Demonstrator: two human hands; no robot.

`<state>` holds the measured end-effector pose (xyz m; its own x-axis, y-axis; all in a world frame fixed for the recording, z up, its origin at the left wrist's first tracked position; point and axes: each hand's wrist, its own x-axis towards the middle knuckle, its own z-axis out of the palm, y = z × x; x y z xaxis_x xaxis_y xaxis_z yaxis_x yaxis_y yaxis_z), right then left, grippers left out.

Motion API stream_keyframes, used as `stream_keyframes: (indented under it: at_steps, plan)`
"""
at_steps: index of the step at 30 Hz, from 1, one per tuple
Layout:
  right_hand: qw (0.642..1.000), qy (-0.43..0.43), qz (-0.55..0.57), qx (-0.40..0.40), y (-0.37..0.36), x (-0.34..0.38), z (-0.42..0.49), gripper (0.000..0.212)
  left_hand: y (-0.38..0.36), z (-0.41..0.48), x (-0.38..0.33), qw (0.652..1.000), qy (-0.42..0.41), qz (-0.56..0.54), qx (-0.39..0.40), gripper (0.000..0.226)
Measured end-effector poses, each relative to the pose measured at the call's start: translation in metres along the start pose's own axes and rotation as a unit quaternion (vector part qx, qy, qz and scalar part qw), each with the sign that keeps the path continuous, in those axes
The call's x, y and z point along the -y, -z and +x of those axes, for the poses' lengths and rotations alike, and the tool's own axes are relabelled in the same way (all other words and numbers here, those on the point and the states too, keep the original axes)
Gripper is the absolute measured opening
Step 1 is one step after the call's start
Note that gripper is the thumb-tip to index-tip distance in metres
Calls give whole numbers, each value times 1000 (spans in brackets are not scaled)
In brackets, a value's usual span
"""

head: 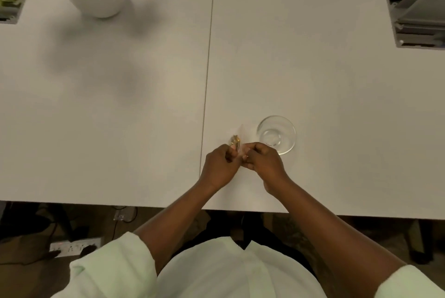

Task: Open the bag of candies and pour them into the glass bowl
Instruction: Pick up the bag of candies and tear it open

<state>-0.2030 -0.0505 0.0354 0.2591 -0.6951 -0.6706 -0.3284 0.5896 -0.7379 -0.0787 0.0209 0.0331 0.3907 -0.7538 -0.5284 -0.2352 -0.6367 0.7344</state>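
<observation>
Both hands pinch a small clear plastic candy bag (237, 145).
Left grip (220, 166) and right grip (261, 161) clench it; the round clear glass bowl (276, 134) sits empty just beyond the right grip on the smooth white worktop (337, 95).

A single head-worn wide-angle view looks steeply down from above the person's chest; both hands sit low-centre, close below, the white table (144, 105) stretching away beyond them.

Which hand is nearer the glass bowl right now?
Right. The right hand sits just at the near-left edge of the glass bowl. The left hand is farther left, both pinching the candy bag between them.
</observation>
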Motion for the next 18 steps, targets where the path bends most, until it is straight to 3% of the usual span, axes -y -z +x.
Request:
stream_keyframes:
  at_steps: [10,18]
  plan:
    - [1000,19,-13,14,11,-12,-5,15,-14,-1,-10,999,2,37,-39,22]
    - [999,4,-54,-9,14,-11,1,21,-16,1,-18,999,17,32,-27,28]
